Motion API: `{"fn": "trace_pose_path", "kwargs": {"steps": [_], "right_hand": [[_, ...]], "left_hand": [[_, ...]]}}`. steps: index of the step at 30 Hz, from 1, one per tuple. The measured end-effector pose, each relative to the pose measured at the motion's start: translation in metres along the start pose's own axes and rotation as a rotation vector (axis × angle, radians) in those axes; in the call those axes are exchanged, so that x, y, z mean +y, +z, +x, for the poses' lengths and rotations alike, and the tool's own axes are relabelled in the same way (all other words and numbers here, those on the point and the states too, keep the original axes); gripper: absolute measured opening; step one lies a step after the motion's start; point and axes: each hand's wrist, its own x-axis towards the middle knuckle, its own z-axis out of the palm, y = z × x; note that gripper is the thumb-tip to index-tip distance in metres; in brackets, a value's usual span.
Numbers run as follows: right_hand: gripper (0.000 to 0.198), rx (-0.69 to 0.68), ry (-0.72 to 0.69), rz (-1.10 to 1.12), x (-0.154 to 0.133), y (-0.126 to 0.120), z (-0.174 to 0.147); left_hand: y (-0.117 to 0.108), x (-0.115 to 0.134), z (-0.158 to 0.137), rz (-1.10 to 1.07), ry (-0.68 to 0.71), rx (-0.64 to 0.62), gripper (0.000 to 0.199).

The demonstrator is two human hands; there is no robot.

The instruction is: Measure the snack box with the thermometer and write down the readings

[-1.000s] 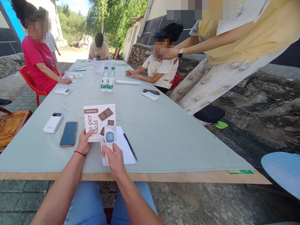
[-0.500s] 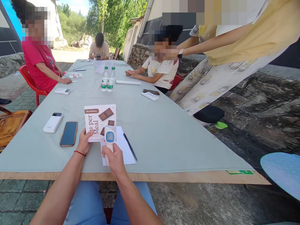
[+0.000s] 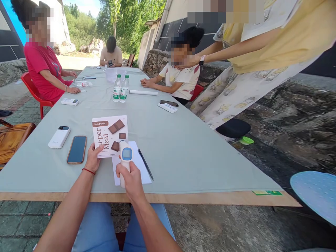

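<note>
My left hand point(image 3: 93, 156) grips the lower left corner of a white box point(image 3: 119, 140) printed with chocolate pieces and the words "NutriMotion" and "Meal". The box is held upright above the table. In my right hand point(image 3: 131, 176) is a white infrared thermometer point(image 3: 127, 154), its blue-framed screen facing me. The thermometer's head overlaps the box's lower right corner from my viewpoint; whether they touch I cannot tell. Beneath them lies a sheet of white paper point(image 3: 143, 176), with a black pen point(image 3: 146, 164) along its right side.
Left of my hands lie a smartphone point(image 3: 77, 149) and a white power bank point(image 3: 59, 137). Two water bottles point(image 3: 120, 89) stand mid-table point(image 3: 199, 161), near a white roll point(image 3: 143, 92). Several people sit or stand around, one person's arm point(image 3: 236, 49) reaching in at right.
The box has shifted slightly left and up in my left hand. My right hand has moved the thermometer a little to the right, away from the box's middle.
</note>
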Motion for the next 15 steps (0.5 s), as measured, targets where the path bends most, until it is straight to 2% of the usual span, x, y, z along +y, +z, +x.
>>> {"fn": "trace_pose_path", "kwargs": {"steps": [9,15], "right_hand": [[0.026,0.051,-0.089,-0.068,-0.024,-0.003,-0.023],[0.026,0.018,-0.114,-0.063,-0.043,-0.001,-0.040]], "left_hand": [[-0.004,-0.002,0.004,0.010,0.012,0.021,0.060],[-0.005,0.000,0.004,-0.003,0.009,0.014,0.061]]}}
